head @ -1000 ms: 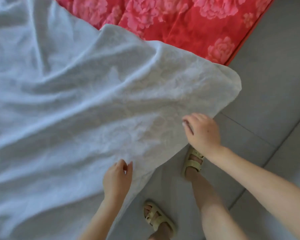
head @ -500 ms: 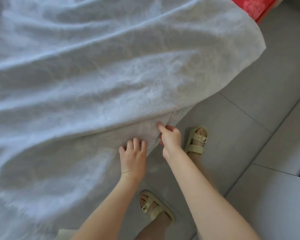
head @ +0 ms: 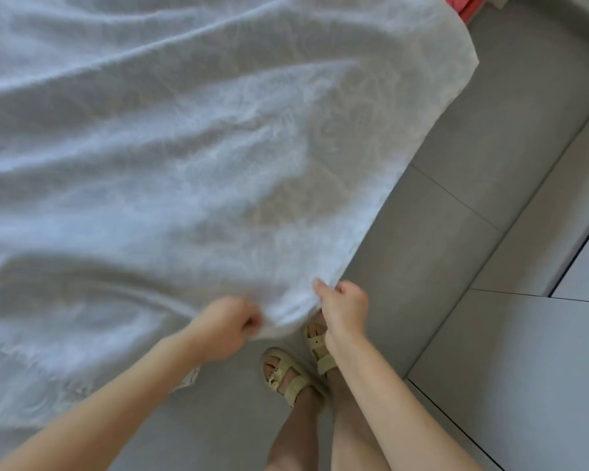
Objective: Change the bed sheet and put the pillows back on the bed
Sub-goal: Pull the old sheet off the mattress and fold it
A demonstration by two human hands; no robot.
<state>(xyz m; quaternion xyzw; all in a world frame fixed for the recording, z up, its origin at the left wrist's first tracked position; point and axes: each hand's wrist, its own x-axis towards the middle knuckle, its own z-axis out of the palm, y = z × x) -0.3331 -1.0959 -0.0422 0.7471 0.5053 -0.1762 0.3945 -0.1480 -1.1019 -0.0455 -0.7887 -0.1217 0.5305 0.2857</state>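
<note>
Two hands — L [head: 225,329], R [head: 344,307] — grip sheet [head: 218,147]; tag [head: 191,380] illegible.

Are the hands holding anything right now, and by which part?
Both hold the white sheet by its near edge: the left hand grips a bunch of the hem, and the right hand pinches the edge just beside it.

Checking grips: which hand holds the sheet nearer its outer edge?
The right hand, pinching the white sheet at its floor-side edge; the left hand grips farther in.
</note>
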